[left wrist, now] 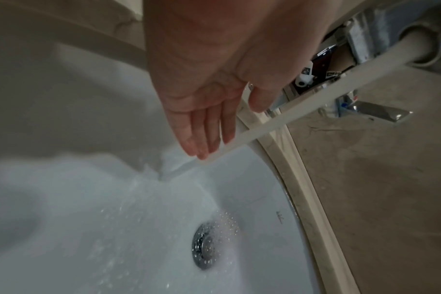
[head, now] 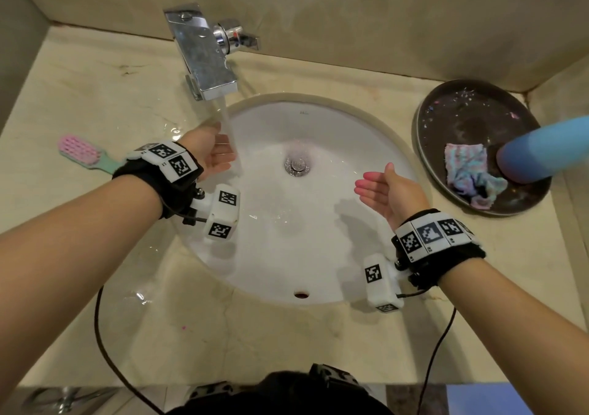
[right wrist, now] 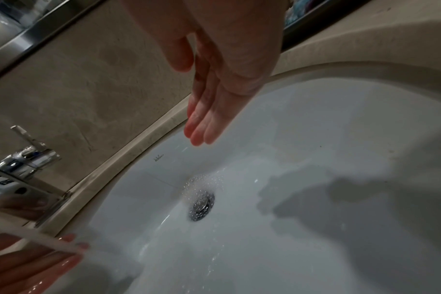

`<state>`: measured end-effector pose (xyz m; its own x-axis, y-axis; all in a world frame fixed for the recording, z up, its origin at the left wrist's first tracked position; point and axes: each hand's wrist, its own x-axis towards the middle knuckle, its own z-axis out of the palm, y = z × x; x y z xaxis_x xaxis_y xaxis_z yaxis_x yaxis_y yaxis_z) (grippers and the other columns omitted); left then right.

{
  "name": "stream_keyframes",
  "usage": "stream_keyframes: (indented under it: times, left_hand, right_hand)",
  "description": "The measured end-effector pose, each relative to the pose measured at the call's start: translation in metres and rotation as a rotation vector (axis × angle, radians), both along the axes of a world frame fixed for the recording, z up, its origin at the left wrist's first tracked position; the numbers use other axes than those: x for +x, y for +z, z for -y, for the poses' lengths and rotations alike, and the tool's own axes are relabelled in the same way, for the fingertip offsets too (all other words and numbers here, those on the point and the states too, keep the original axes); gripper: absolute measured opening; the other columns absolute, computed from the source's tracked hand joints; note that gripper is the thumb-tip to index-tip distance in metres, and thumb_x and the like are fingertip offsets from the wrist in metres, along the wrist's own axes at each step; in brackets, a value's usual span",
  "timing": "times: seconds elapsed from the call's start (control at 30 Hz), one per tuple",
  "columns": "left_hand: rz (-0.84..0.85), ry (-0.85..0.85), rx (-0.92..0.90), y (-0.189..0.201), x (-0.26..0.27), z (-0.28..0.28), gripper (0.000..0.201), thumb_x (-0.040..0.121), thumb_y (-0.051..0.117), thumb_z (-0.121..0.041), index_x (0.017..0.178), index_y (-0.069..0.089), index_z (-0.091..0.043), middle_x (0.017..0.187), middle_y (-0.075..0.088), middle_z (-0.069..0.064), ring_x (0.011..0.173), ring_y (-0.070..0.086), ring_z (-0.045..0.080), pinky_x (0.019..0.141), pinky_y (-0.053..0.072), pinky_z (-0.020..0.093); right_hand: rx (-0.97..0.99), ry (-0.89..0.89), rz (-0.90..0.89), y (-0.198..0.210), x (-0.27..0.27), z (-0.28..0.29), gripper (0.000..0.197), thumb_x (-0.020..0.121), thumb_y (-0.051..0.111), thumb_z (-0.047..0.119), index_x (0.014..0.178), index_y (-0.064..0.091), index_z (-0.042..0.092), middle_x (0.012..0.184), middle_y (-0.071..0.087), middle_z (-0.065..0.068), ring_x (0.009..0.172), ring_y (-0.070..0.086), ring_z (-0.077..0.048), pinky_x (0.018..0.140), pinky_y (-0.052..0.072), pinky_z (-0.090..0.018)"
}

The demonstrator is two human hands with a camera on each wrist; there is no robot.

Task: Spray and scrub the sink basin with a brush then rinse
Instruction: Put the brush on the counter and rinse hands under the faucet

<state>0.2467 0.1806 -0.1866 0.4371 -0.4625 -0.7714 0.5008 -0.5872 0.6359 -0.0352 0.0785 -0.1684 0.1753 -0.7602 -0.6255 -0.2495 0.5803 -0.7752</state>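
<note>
Water runs from the chrome faucet into the white sink basin; my left hand sits at the stream, fingers straight and together, palm turned inward, holding nothing; from the left wrist view the fingertips meet the stream, though whether water crosses the palm I cannot tell; my right hand hangs over the right side of the basin, flat, fingers together, holding nothing, apart from the water. Drain sits mid-basin with spray beading over it; small lettering on the back wall of the basin is too small to read. Brush, pink bristles and mint handle, lies on the beige counter left of the basin; its handle end is hidden behind my left wrist band. Dark round tray stands right of the basin, holding a crumpled pastel cloth and a blue bottle; the bottle is blurred and cut off by the frame edge, so I cannot make out its top; puddles glint on the counter near the faucet.
</note>
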Motion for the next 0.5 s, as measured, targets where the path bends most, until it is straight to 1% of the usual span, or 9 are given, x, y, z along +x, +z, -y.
stream_keyframes:
  times: [0.1,0.13,0.27,0.33,0.4,0.5]
  left_hand:
    - [0.012,-0.002,0.019,-0.001,0.0,0.001,0.038,0.098,0.036,-0.045,0.087,0.053,-0.013,0.086,0.055,0.004,0.074,0.053,0.017,0.066,0.044,0.028]
    - [0.013,0.0,0.022,-0.002,0.0,0.002,0.039,0.099,0.036,-0.045,0.084,0.052,-0.013,0.086,0.054,0.004,0.074,0.052,0.018,0.067,0.044,0.028]
    - [0.013,0.02,0.028,-0.005,0.005,0.001,0.04,0.098,0.037,-0.045,0.081,0.052,-0.013,0.089,0.053,0.005,0.08,0.052,0.02,0.083,0.041,0.033]
    - [0.004,0.02,0.026,-0.004,0.007,0.0,0.041,0.097,0.038,-0.047,0.081,0.053,-0.012,0.088,0.053,0.005,0.085,0.052,0.021,0.084,0.041,0.034]
    - [-0.017,0.019,0.011,-0.003,0.008,-0.001,0.042,0.095,0.042,-0.05,0.081,0.053,-0.012,0.087,0.053,0.005,0.081,0.052,0.02,0.083,0.042,0.034]
    - [-0.026,0.023,-0.003,-0.001,0.01,-0.002,0.041,0.093,0.044,-0.05,0.081,0.053,-0.012,0.087,0.054,0.005,0.078,0.053,0.018,0.087,0.041,0.034]
  right_hand:
    - [0.004,-0.003,-0.003,0.0,0.002,0.001,0.044,0.102,0.031,0.034,0.086,0.06,0.006,0.088,0.066,-0.013,0.082,0.065,-0.023,0.085,0.053,-0.033]
    - [0.006,-0.003,-0.004,-0.001,0.003,0.001,0.044,0.102,0.031,0.034,0.086,0.06,0.006,0.088,0.066,-0.013,0.081,0.065,-0.023,0.085,0.053,-0.033]
    - [0.005,0.002,-0.008,0.0,0.007,0.005,0.044,0.102,0.031,0.034,0.086,0.06,0.006,0.087,0.066,-0.013,0.08,0.065,-0.022,0.085,0.052,-0.033]
    - [0.001,0.009,-0.008,0.002,0.009,0.006,0.044,0.102,0.031,0.034,0.086,0.06,0.006,0.088,0.066,-0.013,0.08,0.065,-0.022,0.084,0.052,-0.033]
    - [-0.008,0.015,-0.012,0.002,0.011,0.008,0.044,0.102,0.031,0.034,0.086,0.06,0.005,0.088,0.066,-0.013,0.08,0.065,-0.022,0.083,0.053,-0.032]
    - [-0.019,0.037,-0.024,0.005,0.014,0.011,0.044,0.102,0.03,0.034,0.086,0.06,0.006,0.088,0.066,-0.012,0.08,0.065,-0.022,0.08,0.053,-0.03]
